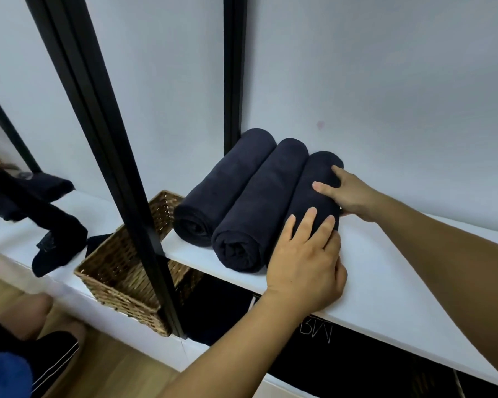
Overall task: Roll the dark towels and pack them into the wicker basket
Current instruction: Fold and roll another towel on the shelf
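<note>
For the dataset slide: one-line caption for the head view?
Left hand and right hand rest on the rightmost roll of three dark towels on a white shelf; wicker basket below left.

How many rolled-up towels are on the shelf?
3, side by side on the white shelf: left rolled towel, middle rolled towel, right rolled towel touched by left hand and right hand.
</note>
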Demonstrator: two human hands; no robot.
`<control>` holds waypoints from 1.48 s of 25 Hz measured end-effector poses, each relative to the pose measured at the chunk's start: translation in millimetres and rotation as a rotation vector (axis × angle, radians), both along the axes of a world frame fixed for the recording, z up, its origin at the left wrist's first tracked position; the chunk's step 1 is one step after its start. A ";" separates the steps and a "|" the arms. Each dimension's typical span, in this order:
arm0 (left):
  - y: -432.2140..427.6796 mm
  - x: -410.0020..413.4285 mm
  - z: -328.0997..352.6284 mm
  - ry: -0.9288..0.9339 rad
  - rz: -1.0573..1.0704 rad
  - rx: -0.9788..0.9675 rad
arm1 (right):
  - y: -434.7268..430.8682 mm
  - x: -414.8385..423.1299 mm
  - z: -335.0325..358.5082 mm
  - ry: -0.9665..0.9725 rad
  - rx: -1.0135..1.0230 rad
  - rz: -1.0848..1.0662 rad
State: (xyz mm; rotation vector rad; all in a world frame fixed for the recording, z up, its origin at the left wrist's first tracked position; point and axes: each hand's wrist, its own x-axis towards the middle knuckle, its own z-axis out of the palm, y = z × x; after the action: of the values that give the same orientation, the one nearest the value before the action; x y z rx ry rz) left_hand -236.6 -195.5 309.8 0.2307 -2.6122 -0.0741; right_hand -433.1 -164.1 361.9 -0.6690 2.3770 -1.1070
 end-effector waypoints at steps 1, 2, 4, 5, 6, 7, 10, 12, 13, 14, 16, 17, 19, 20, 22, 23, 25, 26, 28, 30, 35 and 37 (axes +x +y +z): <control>2.2 2.1 1.6 -0.017 0.012 -0.004 | -0.4 5.7 2.1 0.147 0.076 -0.005; 3.1 5.4 3.8 -0.041 0.016 -0.020 | -1.3 12.9 3.2 0.317 0.152 -0.004; -0.2 11.1 8.4 -0.075 0.000 -0.086 | -2.9 33.1 5.3 0.544 0.197 0.022; -3.5 11.8 10.1 -0.084 -0.017 -0.116 | -1.9 40.4 4.7 0.556 0.187 0.037; -7.0 11.1 10.3 -0.081 -0.038 -0.139 | 0.0 43.5 1.8 0.517 0.165 0.050; -10.6 9.6 9.2 -0.067 -0.060 -0.143 | 3.7 44.2 -1.0 0.453 0.146 0.067; -16.9 -1.7 7.1 -0.040 -0.081 -0.071 | 19.4 39.3 -8.2 0.302 0.025 0.039; -18.1 -7.3 6.0 -0.056 -0.076 -0.059 | 30.5 40.4 -12.2 0.271 -0.011 -0.001; -17.4 -7.4 5.0 -0.064 -0.079 -0.061 | 37.0 44.5 -15.0 0.262 -0.014 -0.011; -16.8 -7.5 3.8 -0.070 -0.082 -0.065 | 43.4 49.9 -18.0 0.237 -0.019 -0.026; -13.8 -7.2 3.4 -0.052 -0.071 -0.077 | 57.5 61.5 -24.4 0.158 -0.061 -0.074; -12.3 -5.3 2.9 -0.017 -0.061 -0.082 | 64.0 66.2 -27.9 0.134 -0.081 -0.080; -6.8 4.6 -1.4 0.078 -0.052 -0.071 | 78.9 81.7 -32.6 0.161 -0.094 -0.062; -3.9 12.3 -7.3 0.105 -0.049 -0.058 | 86.1 92.0 -34.9 0.193 -0.066 -0.032; 2.7 33.2 -31.3 0.114 -0.038 -0.050 | 100.7 114.7 -44.9 0.319 0.043 0.068; 6.8 44.8 -47.6 0.104 -0.034 -0.057 | 106.2 124.9 -54.0 0.418 0.124 0.132; 15.4 65.3 -82.0 0.042 -0.034 -0.076 | 112.4 143.4 -73.5 0.604 0.336 0.205; 21.0 73.7 -95.9 -0.006 -0.034 -0.077 | 114.8 152.7 -81.1 0.663 0.438 0.198; 31.3 86.7 -113.3 -0.082 -0.022 -0.042 | 120.5 171.2 -92.6 0.754 0.549 0.161; 37.4 98.5 -128.1 -0.124 -0.008 0.001 | 127.5 191.9 -104.7 0.870 0.576 0.111; 45.8 134.0 -207.0 -0.566 0.096 0.312 | 169.4 255.0 -177.7 0.747 0.418 0.263; 41.0 155.8 -240.7 -0.795 0.180 0.489 | 198.4 269.6 -222.0 0.309 0.546 0.265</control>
State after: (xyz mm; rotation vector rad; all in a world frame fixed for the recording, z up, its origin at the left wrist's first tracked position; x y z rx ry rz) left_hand -80.8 -154.4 69.1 0.8054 -3.2937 -0.6867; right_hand -163.5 34.3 139.9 -0.9606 2.5762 -0.2308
